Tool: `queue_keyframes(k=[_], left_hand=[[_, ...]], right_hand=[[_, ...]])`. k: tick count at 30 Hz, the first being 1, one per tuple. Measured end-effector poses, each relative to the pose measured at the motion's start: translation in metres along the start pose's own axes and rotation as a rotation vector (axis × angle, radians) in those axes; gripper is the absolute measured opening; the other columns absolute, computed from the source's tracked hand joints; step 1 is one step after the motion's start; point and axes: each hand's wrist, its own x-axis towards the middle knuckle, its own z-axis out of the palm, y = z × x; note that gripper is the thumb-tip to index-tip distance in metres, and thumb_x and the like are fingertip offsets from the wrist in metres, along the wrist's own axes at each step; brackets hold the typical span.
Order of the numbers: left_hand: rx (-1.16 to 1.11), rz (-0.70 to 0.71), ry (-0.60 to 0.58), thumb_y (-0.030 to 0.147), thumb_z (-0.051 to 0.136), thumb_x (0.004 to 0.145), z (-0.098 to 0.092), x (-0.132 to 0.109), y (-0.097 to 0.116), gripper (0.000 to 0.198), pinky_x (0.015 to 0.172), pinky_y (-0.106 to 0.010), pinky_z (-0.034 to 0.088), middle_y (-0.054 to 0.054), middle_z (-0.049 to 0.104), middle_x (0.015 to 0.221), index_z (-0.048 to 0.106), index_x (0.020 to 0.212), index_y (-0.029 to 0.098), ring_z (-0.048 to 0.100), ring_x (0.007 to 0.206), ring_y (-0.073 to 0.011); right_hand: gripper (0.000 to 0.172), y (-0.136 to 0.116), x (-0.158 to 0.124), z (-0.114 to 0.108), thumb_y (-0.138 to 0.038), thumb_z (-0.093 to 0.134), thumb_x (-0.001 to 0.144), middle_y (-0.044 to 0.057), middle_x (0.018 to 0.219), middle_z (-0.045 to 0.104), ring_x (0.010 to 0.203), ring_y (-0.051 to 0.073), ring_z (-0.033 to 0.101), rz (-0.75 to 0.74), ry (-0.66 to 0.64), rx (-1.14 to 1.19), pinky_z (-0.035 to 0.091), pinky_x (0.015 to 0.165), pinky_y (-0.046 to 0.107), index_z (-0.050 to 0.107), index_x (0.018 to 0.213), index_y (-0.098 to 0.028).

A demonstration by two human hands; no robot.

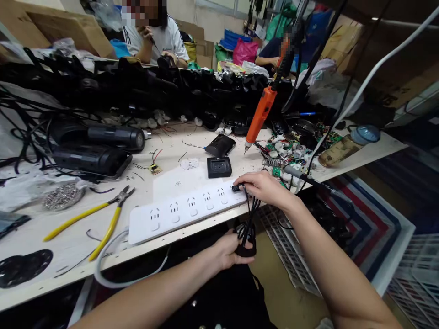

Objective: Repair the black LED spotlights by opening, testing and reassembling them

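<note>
My right hand (259, 186) pinches a black plug (236, 188) at the right end of a white power strip (185, 210). Whether its pins are in the socket I cannot tell. A bundle of black cord (251, 214) hangs from the plug down to my left hand (235, 250), below the table's front edge. The left fingers are wrapped round the coiled cord and a dark object partly hidden by them. Just behind the strip sit a small black rectangular box (219, 167) and a black curved casing (220, 145).
An orange electric screwdriver (261, 114) hangs over the table. Yellow-handled pliers (113, 205) lie left of the strip, near black tool bodies (99, 146). Circuit boards and parts (288, 151), a soldering iron (298, 173) and a bottle (348, 145) are at right. Two people sit opposite.
</note>
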Motion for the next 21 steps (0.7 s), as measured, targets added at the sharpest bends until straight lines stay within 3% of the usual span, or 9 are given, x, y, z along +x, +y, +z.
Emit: queue_keyframes(k=[4, 8, 13, 21], left_hand=[[-0.019, 0.019, -0.034, 0.000, 0.061, 0.069, -0.003, 0.004, 0.001, 0.030, 0.087, -0.048, 0.053, 0.002, 0.061, 0.076, 0.058, 0.093, 0.018, 0.059, 0.067, -0.0125], [-0.041, -0.033, -0.079, 0.016, 0.057, 0.082, -0.008, 0.003, 0.002, 0.008, 0.081, -0.040, 0.055, -0.003, 0.065, 0.076, 0.063, 0.087, 0.014, 0.062, 0.068, -0.0147], [-0.055, -0.065, -0.101, 0.026, 0.058, 0.088, -0.013, 0.006, 0.004, 0.013, 0.073, -0.034, 0.056, -0.003, 0.068, 0.079, 0.063, 0.094, 0.015, 0.064, 0.067, -0.0144], [-0.035, -0.157, -0.080, 0.055, 0.045, 0.092, -0.013, 0.001, 0.010, 0.045, 0.068, -0.040, 0.058, -0.010, 0.072, 0.086, 0.062, 0.102, 0.014, 0.069, 0.073, -0.0229]], right_hand=[[0.037, -0.008, 0.002, -0.005, -0.001, 0.049, 0.083, 0.006, 0.100, 0.076, 0.095, 0.018, 0.070, 0.015, -0.072, -0.103, 0.049, 0.086, 0.025, 0.073, 0.105, -0.018], [0.038, -0.014, 0.006, -0.006, 0.001, 0.047, 0.083, 0.008, 0.101, 0.076, 0.095, 0.019, 0.070, 0.043, -0.124, -0.165, 0.048, 0.085, 0.025, 0.072, 0.107, -0.015], [0.038, -0.017, 0.009, -0.007, 0.001, 0.047, 0.083, 0.009, 0.102, 0.075, 0.096, 0.019, 0.068, 0.039, -0.139, -0.188, 0.046, 0.085, 0.026, 0.072, 0.106, -0.015], [0.036, -0.013, 0.011, 0.003, 0.000, 0.047, 0.083, 0.009, 0.099, 0.074, 0.093, 0.020, 0.067, 0.026, -0.124, -0.190, 0.044, 0.078, 0.026, 0.073, 0.103, -0.015]])
